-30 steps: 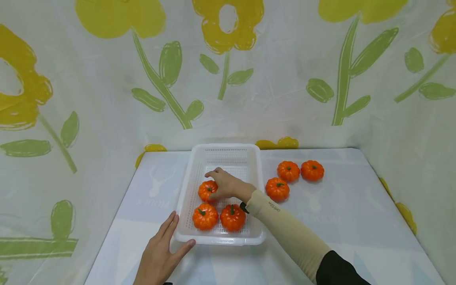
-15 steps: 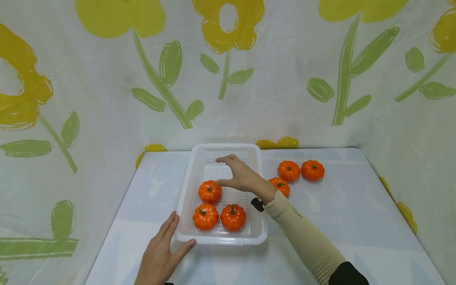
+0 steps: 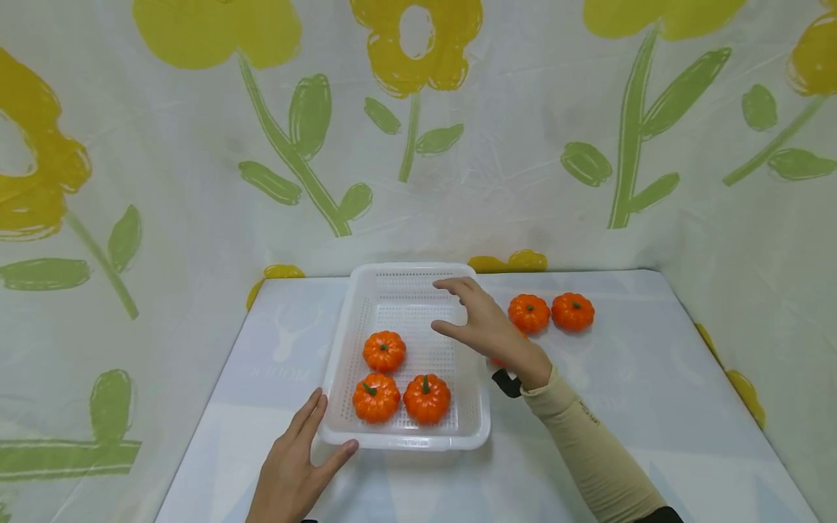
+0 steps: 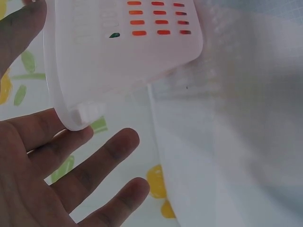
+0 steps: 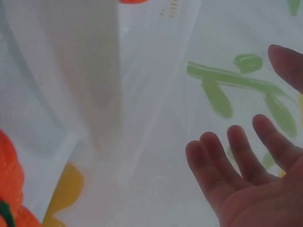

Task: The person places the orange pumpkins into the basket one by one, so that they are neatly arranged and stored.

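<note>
A white plastic basket (image 3: 406,440) with a perforated floor holds three orange toy pumpkins: a rear one (image 3: 384,351), a front left one (image 3: 375,398) and a front right one (image 3: 426,399). My left hand (image 3: 296,457) rests at the basket's front left corner, fingers extended along its rim; the left wrist view shows the fingers (image 4: 71,142) against the corner. Over the basket's right rim hangs my right hand (image 3: 480,316), thumb and fingers spread apart with nothing between them. Its forearm mostly hides a pumpkin (image 3: 498,361) on the table.
Two more orange pumpkins stand right of the basket, a nearer-to-basket one (image 3: 529,314) and an outer one (image 3: 573,312). The pale table (image 3: 628,407) ends at a flower-printed cloth (image 3: 510,181) behind and on both sides.
My right hand has let go of the rear pumpkin in the basket and moved right, up to the right rim. The left hand has stayed in place.
</note>
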Tool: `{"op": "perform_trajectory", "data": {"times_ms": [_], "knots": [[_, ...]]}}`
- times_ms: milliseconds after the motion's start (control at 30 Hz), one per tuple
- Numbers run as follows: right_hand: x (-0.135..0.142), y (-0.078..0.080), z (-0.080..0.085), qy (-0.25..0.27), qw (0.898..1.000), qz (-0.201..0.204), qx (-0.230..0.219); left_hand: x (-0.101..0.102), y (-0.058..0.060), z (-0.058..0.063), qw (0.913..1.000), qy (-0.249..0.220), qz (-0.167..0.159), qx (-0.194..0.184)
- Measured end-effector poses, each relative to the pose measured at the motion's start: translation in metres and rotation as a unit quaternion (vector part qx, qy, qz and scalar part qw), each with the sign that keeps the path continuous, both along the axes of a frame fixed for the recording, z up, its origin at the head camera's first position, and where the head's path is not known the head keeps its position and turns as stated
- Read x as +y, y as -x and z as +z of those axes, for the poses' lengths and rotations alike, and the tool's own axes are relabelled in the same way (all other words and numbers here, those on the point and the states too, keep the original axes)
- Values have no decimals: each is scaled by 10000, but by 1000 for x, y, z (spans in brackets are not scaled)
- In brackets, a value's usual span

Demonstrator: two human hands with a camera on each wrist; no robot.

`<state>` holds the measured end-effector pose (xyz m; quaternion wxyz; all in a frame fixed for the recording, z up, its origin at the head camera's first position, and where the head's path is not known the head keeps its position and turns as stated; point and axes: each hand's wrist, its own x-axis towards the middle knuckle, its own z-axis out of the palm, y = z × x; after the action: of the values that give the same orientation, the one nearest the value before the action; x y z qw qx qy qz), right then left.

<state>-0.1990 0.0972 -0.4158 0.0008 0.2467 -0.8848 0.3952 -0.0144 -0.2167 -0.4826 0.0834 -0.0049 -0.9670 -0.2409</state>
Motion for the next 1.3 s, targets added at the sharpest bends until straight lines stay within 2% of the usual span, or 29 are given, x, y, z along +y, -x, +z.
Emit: {"op": "perform_trajectory", "data": {"times_ms": [233,633,833,1067,1300], "knots": [[30,-9,-8,245,9983,-530,-94,-1,-1,-2,10000,-36,-23,33],[75,-22,-27,230,9942,-1046,-48,-2,-1,-1,10000,-46,-13,-9],[91,-26,-39,132,9925,-1215,-48,-1,0,0,9999,-26,39,-131],[103,-31,-53,266,9910,-1299,-169,0,1,1,9997,-31,73,-241],[109,-35,-65,123,9902,-1362,-299,-1,1,0,9998,-44,46,-196]]}}
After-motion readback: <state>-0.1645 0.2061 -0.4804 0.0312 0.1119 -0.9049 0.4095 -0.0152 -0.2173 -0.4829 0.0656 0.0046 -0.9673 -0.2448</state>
